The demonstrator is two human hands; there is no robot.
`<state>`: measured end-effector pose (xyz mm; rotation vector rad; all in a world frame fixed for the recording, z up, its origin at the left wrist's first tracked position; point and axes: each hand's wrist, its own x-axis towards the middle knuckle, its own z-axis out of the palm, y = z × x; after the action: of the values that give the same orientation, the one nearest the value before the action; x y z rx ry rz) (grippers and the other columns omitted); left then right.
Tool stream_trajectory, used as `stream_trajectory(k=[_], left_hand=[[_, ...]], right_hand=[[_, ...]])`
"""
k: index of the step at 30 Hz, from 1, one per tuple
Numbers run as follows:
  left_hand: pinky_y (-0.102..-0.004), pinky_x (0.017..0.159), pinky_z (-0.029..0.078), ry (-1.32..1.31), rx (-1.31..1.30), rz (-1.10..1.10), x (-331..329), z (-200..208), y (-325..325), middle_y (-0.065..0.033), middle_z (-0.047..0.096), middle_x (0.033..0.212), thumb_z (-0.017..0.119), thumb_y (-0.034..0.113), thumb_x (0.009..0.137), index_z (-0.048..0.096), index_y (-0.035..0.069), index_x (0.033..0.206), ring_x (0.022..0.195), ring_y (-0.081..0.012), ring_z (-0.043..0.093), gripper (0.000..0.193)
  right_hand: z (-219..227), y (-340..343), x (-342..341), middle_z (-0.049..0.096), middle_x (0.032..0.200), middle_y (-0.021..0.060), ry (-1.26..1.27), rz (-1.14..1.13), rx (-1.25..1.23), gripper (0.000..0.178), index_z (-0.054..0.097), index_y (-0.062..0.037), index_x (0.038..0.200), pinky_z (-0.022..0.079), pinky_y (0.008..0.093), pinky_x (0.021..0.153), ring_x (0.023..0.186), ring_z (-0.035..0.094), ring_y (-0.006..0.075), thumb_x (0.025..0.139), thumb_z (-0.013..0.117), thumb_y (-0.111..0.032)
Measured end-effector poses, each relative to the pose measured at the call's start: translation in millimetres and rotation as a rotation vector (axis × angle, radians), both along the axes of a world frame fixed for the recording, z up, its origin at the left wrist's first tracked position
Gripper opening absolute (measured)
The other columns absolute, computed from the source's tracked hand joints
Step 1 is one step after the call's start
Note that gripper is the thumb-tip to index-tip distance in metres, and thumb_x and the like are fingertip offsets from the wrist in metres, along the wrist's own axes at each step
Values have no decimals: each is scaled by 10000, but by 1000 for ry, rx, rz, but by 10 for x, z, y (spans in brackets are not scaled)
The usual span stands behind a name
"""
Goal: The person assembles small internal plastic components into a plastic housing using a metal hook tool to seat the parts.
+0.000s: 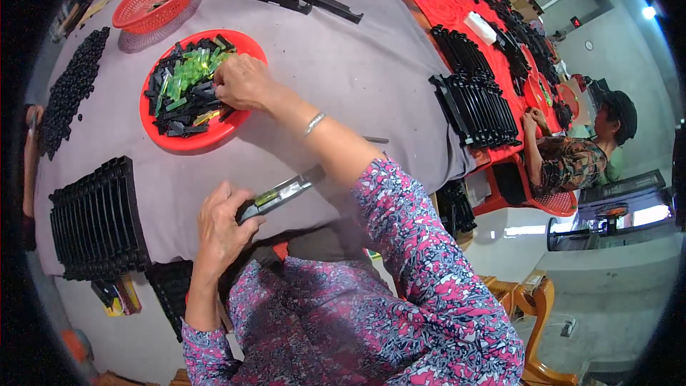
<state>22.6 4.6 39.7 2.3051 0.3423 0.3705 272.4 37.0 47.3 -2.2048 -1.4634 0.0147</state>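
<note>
Ideally, the black part [275, 197] is steadied, clamped in left fingers [234, 199]; whether right fingers [230, 73] are closed cannot be told.

And here's R hand [243, 82] over the tray [187, 144]: smooth glossy red plas. Green bits [193, 68] by its fingers, see-thru & shiny. L hand [221, 221] grips a strip [282, 199], black plas., semi-gloss. Past R hand, basket [161, 0], holed plas. Behind R hand, bangle [314, 124], shiny metal. Round both hands, cloth [307, 64], matt.
</note>
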Motion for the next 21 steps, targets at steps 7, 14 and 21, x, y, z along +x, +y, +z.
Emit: stream_trajectory(k=[7,14,21], left_hand=[[-342,711,468,-30,-188,-24,-39,38,26,-96,545,871,766,77,700,673,7,1034,802,-234,572,354],[-230,774,469,-296,-482,261,47,-34,172,-18,519,974,684,-11,837,592,-1,1255,883,-110,552,428],[-239,784,487,-309,-554,397,112,49,410,-47,572,1119,627,88,942,500,18,1385,894,-97,575,467]], right_hand=[[156,-236,-80,672,785,239,117,49,165,130,726,-16,786,553,473,742,826,688,385,706,658,-92],[67,-342,-185,670,748,199,204,103,423,118,726,-18,808,540,441,713,740,675,359,714,693,-81],[121,-286,-337,699,756,152,299,243,407,153,734,-14,849,533,372,678,700,684,271,735,734,-115]])
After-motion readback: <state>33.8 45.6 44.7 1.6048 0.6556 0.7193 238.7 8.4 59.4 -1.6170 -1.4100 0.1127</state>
